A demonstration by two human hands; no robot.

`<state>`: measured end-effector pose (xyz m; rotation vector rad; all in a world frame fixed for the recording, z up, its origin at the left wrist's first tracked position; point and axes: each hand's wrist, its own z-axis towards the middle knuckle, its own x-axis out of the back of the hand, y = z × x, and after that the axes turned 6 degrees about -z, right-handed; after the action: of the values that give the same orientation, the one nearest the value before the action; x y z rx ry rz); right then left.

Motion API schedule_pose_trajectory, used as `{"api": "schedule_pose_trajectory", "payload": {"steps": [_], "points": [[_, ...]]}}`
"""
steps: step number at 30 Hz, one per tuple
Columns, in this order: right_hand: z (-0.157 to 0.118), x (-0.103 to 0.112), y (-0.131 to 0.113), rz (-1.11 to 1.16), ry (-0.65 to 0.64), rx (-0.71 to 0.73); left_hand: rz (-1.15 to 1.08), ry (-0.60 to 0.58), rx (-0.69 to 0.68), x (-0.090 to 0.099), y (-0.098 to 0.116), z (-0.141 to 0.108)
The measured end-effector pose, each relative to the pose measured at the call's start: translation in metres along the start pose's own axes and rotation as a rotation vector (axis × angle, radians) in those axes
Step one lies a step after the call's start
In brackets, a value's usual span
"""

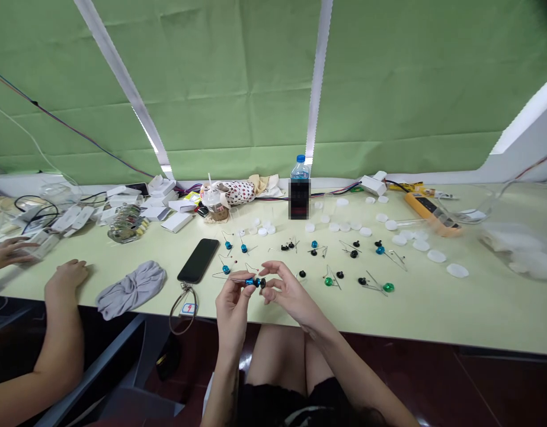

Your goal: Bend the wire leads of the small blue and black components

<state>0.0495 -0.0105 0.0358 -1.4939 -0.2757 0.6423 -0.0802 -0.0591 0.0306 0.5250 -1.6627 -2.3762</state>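
Looking down past our bare knees (277,356), we have both hands raised just over the near edge of the pale green workbench (477,314). Our left hand (231,309) pinches a small blue-and-black beaded wire piece (254,283) between thumb and forefinger, with its thin wire lead (229,277) trailing left. Our right hand (291,293) has its fingers loosely spread and its fingertips (269,283) right at the black end; we cannot tell whether they touch it. Just beyond lie more wired beads in black, blue and green, including a black bead (302,274) nearest our right hand. To the left are a black smartphone (197,261) and a grey knotted cloth (131,289). Farther right lie white plastic discs (435,255) and a yellow multimeter (431,213).

A loosened pinch could let the piece drop and roll off the near edge, and the fine lead could snag neighbouring wires if swung across them. Our fingers hide the join between the beads, so how firmly they are fixed is unclear. A co-worker's hands (66,279) at far left are cut off by the frame, and the water bottle's label (298,198) is blurred.
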Motion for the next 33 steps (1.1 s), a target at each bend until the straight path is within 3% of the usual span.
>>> {"api": "schedule_pose_trajectory", "payload": {"steps": [3, 8, 13, 17, 22, 27, 31, 33], "points": [[-0.0002, 0.0004, 0.0005, -0.032, -0.047, -0.101, 0.014, -0.035, -0.001, -0.0004, 0.001, -0.0004], [-0.003, 0.0016, 0.0014, -0.022, 0.013, 0.043, 0.032, -0.016, -0.002, 0.0006, 0.0018, -0.0007], [-0.0041, 0.0021, 0.0031, -0.032, -0.056, -0.085, 0.027, -0.029, -0.004, -0.0004, 0.0018, -0.0018], [-0.0062, 0.0019, 0.0004, -0.031, -0.011, 0.053, 0.023, 0.001, -0.021, -0.0005, 0.0024, -0.0028], [-0.0057, 0.0021, 0.0017, -0.004, -0.082, -0.107, 0.021, -0.011, -0.021, -0.0004, 0.0028, -0.0037], [-0.0074, 0.0037, 0.0019, 0.021, -0.08, -0.026, -0.001, 0.012, -0.007, 0.0004, 0.0054, -0.0044], [-0.007, 0.0007, 0.0011, 0.041, -0.094, -0.125, 0.01, -0.001, -0.004, 0.0004, 0.0064, -0.0049], [-0.007, -0.0008, -0.0003, 0.036, -0.11, -0.099, 0.024, -0.005, -0.007, 0.0009, 0.0065, -0.0047]]}}
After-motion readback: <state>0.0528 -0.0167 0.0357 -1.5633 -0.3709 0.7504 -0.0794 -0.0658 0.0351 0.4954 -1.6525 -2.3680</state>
